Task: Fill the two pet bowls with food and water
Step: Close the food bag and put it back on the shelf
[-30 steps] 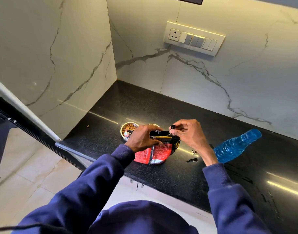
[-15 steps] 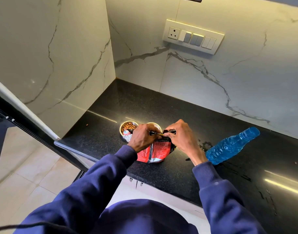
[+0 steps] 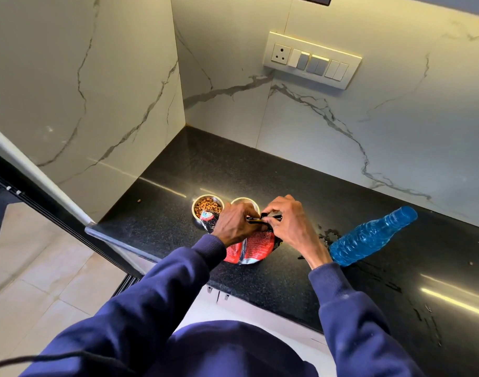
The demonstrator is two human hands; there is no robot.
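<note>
The food pouch's (image 3: 253,246) print is too small to read.

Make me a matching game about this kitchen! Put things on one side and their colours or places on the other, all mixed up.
Things:
1. left bowl
2. bottle
3. food bag
4. switch panel

Clues:
A. blue
B. red
C. has brown kibble inside
D. up on the wall

Pairs: 1-C, 2-A, 3-B, 4-D
</note>
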